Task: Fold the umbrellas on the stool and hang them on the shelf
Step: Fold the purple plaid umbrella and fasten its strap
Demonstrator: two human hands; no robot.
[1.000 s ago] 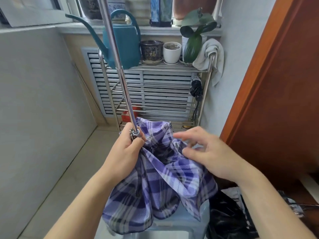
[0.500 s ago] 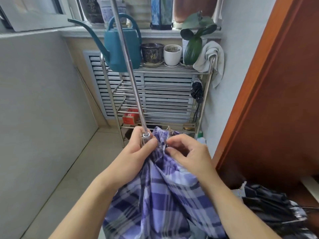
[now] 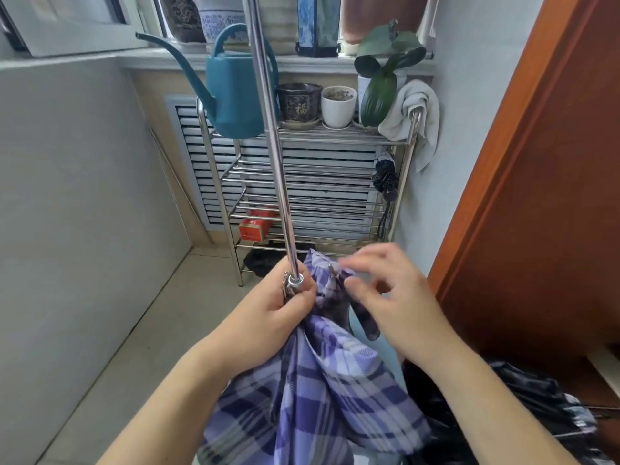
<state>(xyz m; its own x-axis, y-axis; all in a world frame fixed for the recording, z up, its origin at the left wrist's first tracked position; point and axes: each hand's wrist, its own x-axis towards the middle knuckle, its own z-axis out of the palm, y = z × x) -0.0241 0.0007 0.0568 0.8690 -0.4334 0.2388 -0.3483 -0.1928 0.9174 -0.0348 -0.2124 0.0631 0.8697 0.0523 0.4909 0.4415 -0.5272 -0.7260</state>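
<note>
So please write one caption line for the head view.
Left hand grips purple plaid umbrella at its shaft; right hand gathers its fabric.

I hold a purple plaid umbrella (image 3: 312, 391), canopy collapsed and hanging loose, its steel shaft (image 3: 271, 142) extended upward. A folded black umbrella (image 3: 385, 176) hangs on the shelf (image 3: 335, 137).

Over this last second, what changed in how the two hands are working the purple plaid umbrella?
The right hand came in from the open canopy's edge, pinched the fabric beside the shaft, and now hovers blurred at the rib tips, grip unclear. The purple plaid umbrella went from spread loosely to gathered up along the shaft. The left hand stayed clamped at the shaft's base.
</note>
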